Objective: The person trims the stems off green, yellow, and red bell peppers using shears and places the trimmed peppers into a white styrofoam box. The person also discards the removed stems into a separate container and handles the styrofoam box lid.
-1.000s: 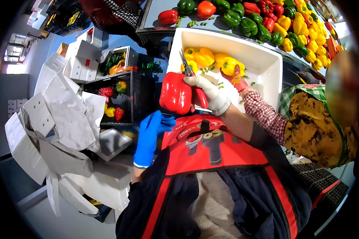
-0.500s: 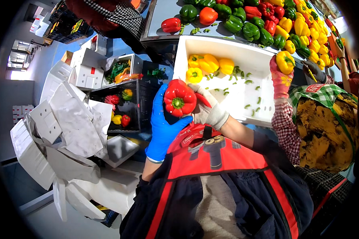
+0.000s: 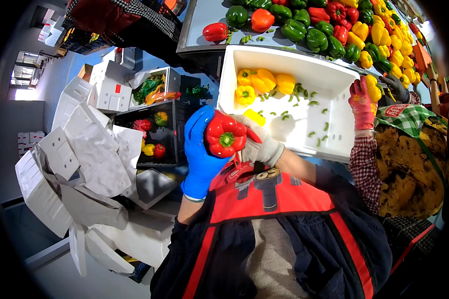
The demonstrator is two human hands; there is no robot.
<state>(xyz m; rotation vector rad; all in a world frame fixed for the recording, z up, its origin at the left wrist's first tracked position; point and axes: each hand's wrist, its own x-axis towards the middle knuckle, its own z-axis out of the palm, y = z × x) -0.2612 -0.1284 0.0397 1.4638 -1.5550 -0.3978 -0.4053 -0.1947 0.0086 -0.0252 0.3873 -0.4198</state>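
Note:
A shiny red bell pepper [image 3: 225,134] sits in my left hand [image 3: 198,154], which wears a blue glove wrapped round its left side and underside. Its green stem end faces up. Close against its right side is my right hand [image 3: 264,147], in a whitish glove, fingers curled round a red curved handle [image 3: 253,135]. The rest of that handled thing is hidden. Just beyond my hands stands a white foam box [image 3: 339,134] with several yellow bell peppers [image 3: 263,80] and cut green stem bits inside. A bright yellow, smeared shape [image 3: 255,117] shows beyond my right glove.
A table [image 3: 204,25] at the back bears many red, green and yellow peppers. At right, a co-worker's pink-gloved hand [image 3: 361,102] holds a yellow pepper [image 3: 373,88]. Black crates [image 3: 177,132] and stacked foam pieces [image 3: 97,159] stand at left.
The red pepper has shifted slightly right and down in my left hand. A yellow shape has appeared in the box area beyond my right hand. The co-worker's gloved hand has moved right.

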